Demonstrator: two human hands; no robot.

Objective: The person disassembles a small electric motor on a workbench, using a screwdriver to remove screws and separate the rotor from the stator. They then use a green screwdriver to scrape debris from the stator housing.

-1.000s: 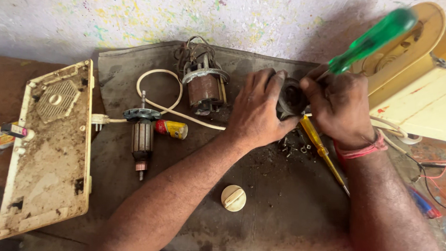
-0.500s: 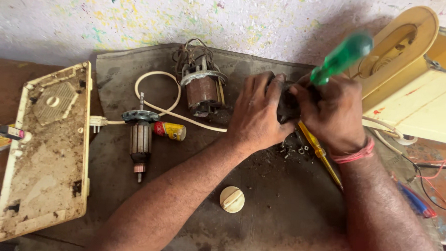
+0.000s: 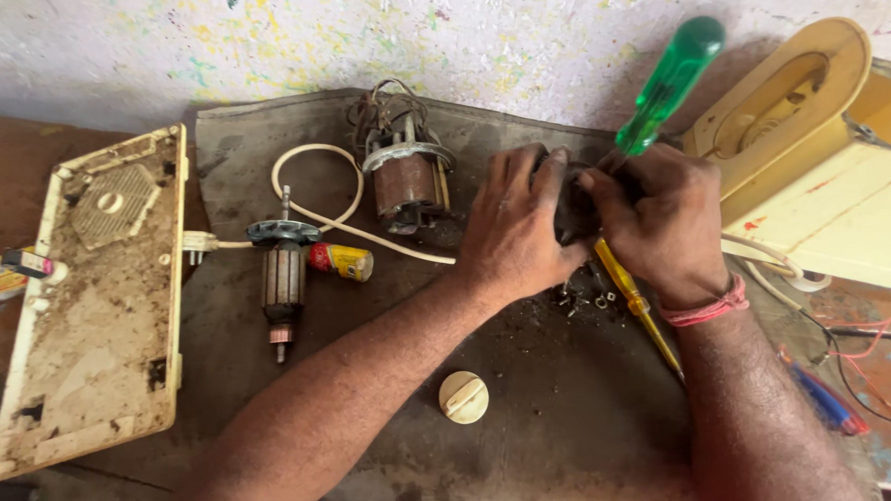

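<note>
My left hand (image 3: pixel 512 225) grips a small dark motor part (image 3: pixel 569 213) from the left, fingers wrapped over its top. My right hand (image 3: pixel 659 219) holds a screwdriver with a translucent green handle (image 3: pixel 671 83), the handle slanting up to the right and the tip hidden at the dark part between both hands. Under my right wrist a yellow-handled screwdriver (image 3: pixel 636 307) lies on the dark mat (image 3: pixel 374 444). A few small nuts and screws (image 3: pixel 583 300) are scattered just below the hands.
A motor stator with copper windings (image 3: pixel 402 177) stands behind the left hand. An armature (image 3: pixel 282 278), a white cord (image 3: pixel 309 211) and a small yellow cylinder (image 3: pixel 343 261) lie to the left. A dirty cream base plate (image 3: pixel 87 296) is far left, a cream knob (image 3: pixel 464 397) in front, a cream appliance housing (image 3: pixel 823 174) at right.
The green handle first tipped lower and toward the hands, then swung back up. Both hands stay clasped on the dark part in the same spot.
</note>
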